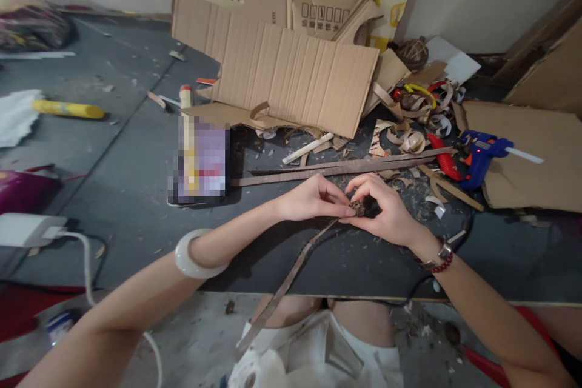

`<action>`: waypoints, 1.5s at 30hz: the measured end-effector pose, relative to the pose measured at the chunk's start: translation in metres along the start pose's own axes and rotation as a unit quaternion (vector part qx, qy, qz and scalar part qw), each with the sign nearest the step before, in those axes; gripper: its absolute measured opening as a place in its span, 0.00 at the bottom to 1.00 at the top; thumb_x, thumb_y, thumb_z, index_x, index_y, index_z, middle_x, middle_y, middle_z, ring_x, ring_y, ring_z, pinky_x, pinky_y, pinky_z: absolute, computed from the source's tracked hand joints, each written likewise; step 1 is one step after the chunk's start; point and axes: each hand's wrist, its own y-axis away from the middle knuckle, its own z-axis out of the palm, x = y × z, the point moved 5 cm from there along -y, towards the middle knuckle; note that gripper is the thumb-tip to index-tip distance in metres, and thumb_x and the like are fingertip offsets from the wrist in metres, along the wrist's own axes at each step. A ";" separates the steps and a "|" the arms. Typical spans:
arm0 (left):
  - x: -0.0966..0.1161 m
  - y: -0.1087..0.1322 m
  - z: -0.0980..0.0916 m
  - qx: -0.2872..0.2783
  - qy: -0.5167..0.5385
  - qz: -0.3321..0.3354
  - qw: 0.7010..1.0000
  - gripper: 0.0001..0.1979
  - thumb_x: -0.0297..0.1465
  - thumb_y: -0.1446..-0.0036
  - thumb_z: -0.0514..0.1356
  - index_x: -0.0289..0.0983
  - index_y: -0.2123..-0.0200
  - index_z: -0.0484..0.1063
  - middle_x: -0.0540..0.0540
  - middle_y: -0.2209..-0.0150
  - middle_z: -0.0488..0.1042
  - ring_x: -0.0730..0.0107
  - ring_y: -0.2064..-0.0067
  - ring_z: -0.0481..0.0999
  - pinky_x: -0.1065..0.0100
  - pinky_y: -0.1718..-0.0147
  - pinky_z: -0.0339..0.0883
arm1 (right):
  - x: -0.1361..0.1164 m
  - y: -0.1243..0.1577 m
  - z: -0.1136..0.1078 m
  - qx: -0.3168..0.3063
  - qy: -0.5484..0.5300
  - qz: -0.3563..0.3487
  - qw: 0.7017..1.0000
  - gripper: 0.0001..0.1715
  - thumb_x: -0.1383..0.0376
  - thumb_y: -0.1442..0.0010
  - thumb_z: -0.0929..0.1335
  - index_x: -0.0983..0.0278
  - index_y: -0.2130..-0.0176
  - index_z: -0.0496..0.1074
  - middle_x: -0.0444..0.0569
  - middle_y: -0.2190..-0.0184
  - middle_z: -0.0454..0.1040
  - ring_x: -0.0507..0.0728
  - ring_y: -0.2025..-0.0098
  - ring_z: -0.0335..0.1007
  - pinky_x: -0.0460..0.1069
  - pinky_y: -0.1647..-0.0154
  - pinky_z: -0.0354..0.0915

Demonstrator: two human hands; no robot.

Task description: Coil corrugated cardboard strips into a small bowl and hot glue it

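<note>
A small brown coil of rolled cardboard strip point(359, 208) sits pinched between my fingertips, above the near part of the dark table. My left hand point(313, 199) is closed, its thumb and fingers pressing the coil's left side where the strip leaves it. Round the coil's right side, the thumb and curled fingers of my right hand point(386, 211) are closed too. From the coil a long cardboard strip point(291, 279) trails down to the left, over the table's front edge toward my lap. More long strips point(336, 168) lie just beyond my hands.
A blue glue gun point(484, 157) with a white stick rests on cardboard at right. Scraps and curled peelings point(413, 139) litter the area beyond my hands. Large corrugated cardboard point(291, 79) stands behind. At left are a blurred-out purple item point(204, 160), a yellow-handled tool point(68, 109) and a white charger point(31, 230).
</note>
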 end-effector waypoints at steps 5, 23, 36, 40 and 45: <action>-0.001 0.001 -0.004 0.008 0.009 -0.010 1.000 0.06 0.30 0.51 0.67 0.32 0.72 0.80 0.52 0.78 0.75 0.83 0.78 0.66 0.80 0.75 0.60 | -0.005 -0.002 -0.002 -0.088 0.021 0.009 0.996 0.15 0.66 0.43 0.70 0.58 0.54 0.71 0.52 0.48 0.66 0.59 0.43 0.61 0.58 0.43 0.61; -0.001 0.002 -0.006 -0.031 0.038 -0.040 0.998 0.12 0.35 0.46 0.64 0.32 0.66 0.81 0.44 0.68 0.81 0.73 0.68 0.77 0.75 0.64 0.69 | -0.001 -0.004 -0.013 -0.015 -0.013 0.017 1.000 0.13 0.61 0.49 0.74 0.60 0.64 0.70 0.48 0.56 0.70 0.56 0.51 0.66 0.54 0.49 0.63; -0.005 0.000 0.000 -0.048 -0.020 0.005 0.999 0.11 0.34 0.46 0.63 0.29 0.68 0.80 0.50 0.77 0.73 0.81 0.76 0.62 0.78 0.77 0.55 | -0.001 -0.002 -0.001 -0.014 -0.050 0.033 0.998 0.18 0.62 0.52 0.76 0.61 0.69 0.64 0.48 0.58 0.70 0.55 0.54 0.67 0.52 0.53 0.64; -0.003 0.001 0.001 -0.037 0.008 -0.002 0.999 0.08 0.31 0.48 0.65 0.30 0.70 0.79 0.50 0.76 0.74 0.82 0.76 0.65 0.79 0.76 0.57 | -0.001 -0.002 -0.001 -0.039 -0.035 0.042 0.998 0.15 0.61 0.50 0.75 0.60 0.65 0.68 0.48 0.56 0.69 0.56 0.52 0.67 0.52 0.52 0.65; -0.002 0.002 -0.001 -0.024 0.017 -0.024 0.999 0.07 0.30 0.48 0.65 0.30 0.70 0.79 0.51 0.78 0.74 0.82 0.77 0.66 0.79 0.76 0.58 | -0.004 -0.001 -0.004 -0.109 -0.004 0.030 0.994 0.16 0.63 0.44 0.72 0.58 0.54 0.72 0.52 0.47 0.65 0.58 0.42 0.60 0.56 0.41 0.60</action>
